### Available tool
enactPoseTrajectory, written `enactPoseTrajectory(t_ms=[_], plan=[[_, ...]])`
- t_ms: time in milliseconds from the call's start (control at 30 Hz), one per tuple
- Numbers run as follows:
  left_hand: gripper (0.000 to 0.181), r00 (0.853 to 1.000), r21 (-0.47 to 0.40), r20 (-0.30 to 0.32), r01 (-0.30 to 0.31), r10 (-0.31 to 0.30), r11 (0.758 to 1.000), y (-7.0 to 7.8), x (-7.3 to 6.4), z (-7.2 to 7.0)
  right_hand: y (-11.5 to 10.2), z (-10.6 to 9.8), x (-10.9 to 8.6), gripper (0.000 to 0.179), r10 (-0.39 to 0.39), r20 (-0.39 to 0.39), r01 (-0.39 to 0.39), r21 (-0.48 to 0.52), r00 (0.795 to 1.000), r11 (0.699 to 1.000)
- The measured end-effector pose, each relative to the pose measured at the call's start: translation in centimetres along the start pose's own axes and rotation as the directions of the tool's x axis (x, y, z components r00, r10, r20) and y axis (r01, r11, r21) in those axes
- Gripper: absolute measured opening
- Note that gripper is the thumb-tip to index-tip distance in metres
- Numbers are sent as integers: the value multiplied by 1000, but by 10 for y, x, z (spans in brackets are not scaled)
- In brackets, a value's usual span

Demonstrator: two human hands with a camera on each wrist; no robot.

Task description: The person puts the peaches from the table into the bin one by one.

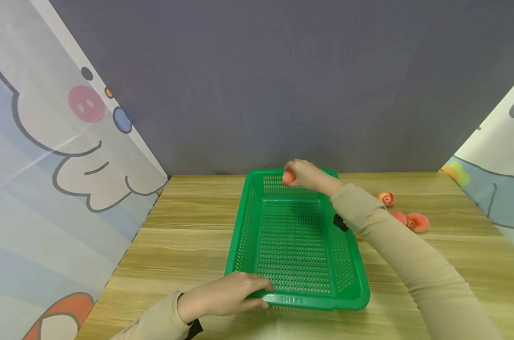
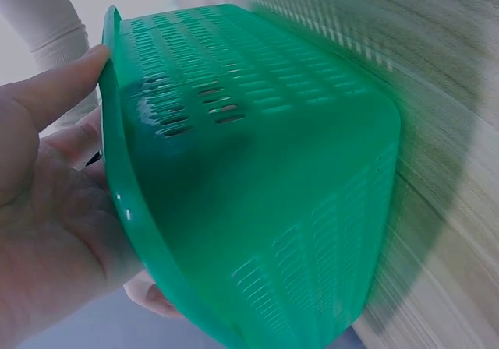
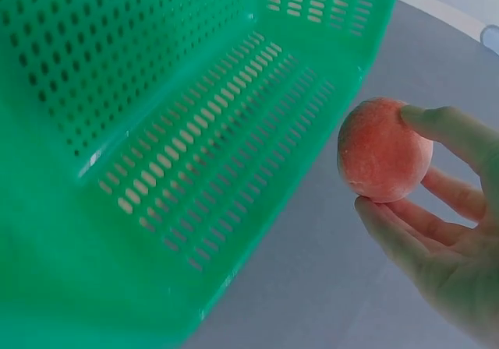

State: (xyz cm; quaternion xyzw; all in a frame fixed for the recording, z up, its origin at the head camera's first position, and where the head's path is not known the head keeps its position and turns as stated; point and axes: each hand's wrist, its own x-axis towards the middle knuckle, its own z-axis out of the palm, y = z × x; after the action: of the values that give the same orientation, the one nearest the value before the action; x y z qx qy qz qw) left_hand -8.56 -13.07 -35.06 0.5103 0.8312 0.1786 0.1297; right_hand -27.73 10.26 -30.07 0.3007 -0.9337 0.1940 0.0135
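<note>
A green plastic basket (image 1: 299, 300) with slotted walls stands on the table, its open top upward. My left hand (image 1: 227, 295) grips the near rim toward its left corner; in the left wrist view the thumb lies outside the rim and the other fingers reach over it. Over the far side of the basket, my right hand (image 1: 308, 175) holds a reddish peach (image 3: 384, 150) between thumb and fingertips. The right wrist view shows that peach apart from the basket wall. No fruit shows on the visible part of the basket's floor.
To the right of the basket, several reddish fruits lie on the wooden table (image 1: 189, 245), among them one with pale patches (image 1: 385, 198) and a peach (image 1: 417, 222). The right forearm partly covers them. A grey wall (image 1: 257, 85) rises behind the table, with cartoon-printed sheets at both sides.
</note>
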Motion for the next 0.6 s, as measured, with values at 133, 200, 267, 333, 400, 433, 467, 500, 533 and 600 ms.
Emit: enactPoseTrajectory(t_ms=[133,200,267,333,400,433,467,500,533,600], plan=[[30,1000,-2,0,0,0,1000,0,0,0,-8,10,7,39,13,49,-14,15,999,1000],[29,1000,1,0,1,-1,1000,-1,0,0,-11,14,11,39,17,66,-20,33,998,999],[29,1000,5,1,2,-2,1000,-1,0,0,-14,19,14,40,24,74,-27,46,997,999],[29,1000,4,2,2,-2,1000,-1,0,0,-14,24,17,40,29,75,-32,52,997,998],[29,1000,-1,2,1,-1,1000,-1,0,0,-13,30,19,41,33,69,-37,55,997,998],[28,1000,-2,2,0,0,1000,-1,0,0,-13,32,20,41,34,66,-38,59,997,998],[28,1000,-5,1,0,0,1000,-1,1,0,-13,36,21,41,35,63,-39,62,997,997],[28,1000,-5,-1,-1,1,1000,-1,1,0,-12,38,22,41,31,59,-35,63,998,997],[28,1000,-5,-3,-4,4,1000,-1,1,0,-12,41,23,40,32,58,-35,64,998,997],[28,1000,0,-7,-7,7,1000,-1,1,0,-13,46,26,40,31,58,-35,64,998,997]])
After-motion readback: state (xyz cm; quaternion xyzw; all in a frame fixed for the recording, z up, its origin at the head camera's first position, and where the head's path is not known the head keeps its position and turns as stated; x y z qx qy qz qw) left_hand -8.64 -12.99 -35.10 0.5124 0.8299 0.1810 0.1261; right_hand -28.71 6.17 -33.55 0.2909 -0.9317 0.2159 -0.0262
